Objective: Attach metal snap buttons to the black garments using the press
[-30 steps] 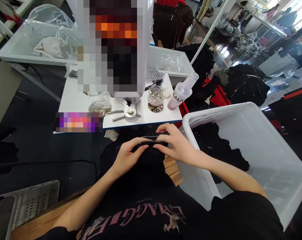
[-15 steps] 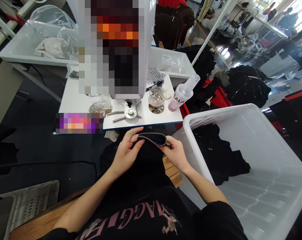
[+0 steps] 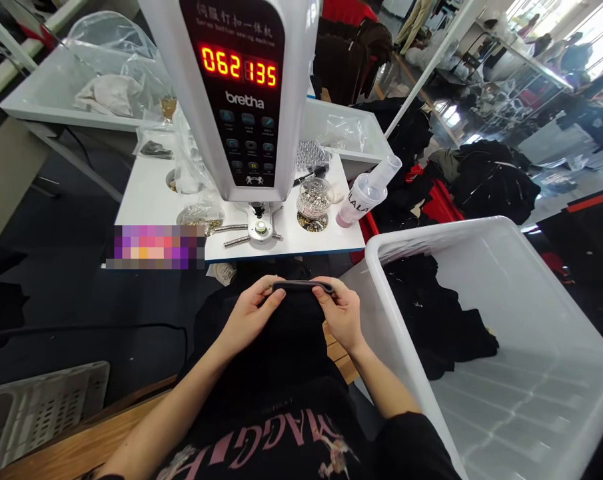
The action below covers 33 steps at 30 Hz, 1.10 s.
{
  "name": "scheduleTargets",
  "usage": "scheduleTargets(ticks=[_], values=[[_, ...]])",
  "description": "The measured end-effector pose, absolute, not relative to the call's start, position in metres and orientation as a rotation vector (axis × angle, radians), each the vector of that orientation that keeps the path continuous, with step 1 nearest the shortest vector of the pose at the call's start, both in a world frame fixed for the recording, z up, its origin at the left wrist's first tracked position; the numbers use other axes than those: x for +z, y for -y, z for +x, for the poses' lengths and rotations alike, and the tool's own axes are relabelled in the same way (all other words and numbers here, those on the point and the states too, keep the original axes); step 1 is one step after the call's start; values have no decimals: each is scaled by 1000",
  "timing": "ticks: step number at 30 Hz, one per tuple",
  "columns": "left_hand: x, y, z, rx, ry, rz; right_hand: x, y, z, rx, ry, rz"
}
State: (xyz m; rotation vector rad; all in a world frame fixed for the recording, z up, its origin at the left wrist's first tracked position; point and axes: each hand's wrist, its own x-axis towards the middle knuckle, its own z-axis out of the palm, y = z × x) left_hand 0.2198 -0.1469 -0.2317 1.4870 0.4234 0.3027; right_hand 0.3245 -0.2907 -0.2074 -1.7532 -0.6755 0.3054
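My left hand (image 3: 254,312) and my right hand (image 3: 340,313) both pinch a black garment (image 3: 296,340) in my lap. Between my fingers, its folded edge (image 3: 301,285) shows as a narrow band with a grey rim. The rest of the garment hangs down over my knees, dark against my black printed top. Just ahead of my hands stands the white table of a Bretha button-attaching machine (image 3: 238,100), with its press head (image 3: 260,227) above the tabletop.
A large translucent plastic bin (image 3: 501,247) holding black garments sits to my right. On the machine table are a glass jar of metal snaps (image 3: 314,199), a plastic cup (image 3: 364,199) and a bag of fittings (image 3: 200,215). More white bins and piled clothing lie beyond.
My hands have drawn closer together and lower, and the garment's edge now looks narrower than before. My view has shifted slightly, and the bin sits a little lower in the picture.
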Motion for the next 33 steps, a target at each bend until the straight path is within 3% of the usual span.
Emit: scheduleTargets(ticks=[4, 15, 21, 28, 33], values=[[-236, 150, 224, 477, -493, 1572, -213, 288, 325, 318, 652, -1746], [-227, 147, 230, 411, -439, 1587, -217, 290, 330, 372, 588, -1649], [-229, 144, 228, 431, -457, 1656, -222, 301, 321, 558, 640, -1801], [-236, 144, 224, 326, -422, 1676, -221, 303, 322, 429, 597, -1865], [-256, 134, 219, 338, -581, 1384, -239, 284, 369, 424, 775, -1831]])
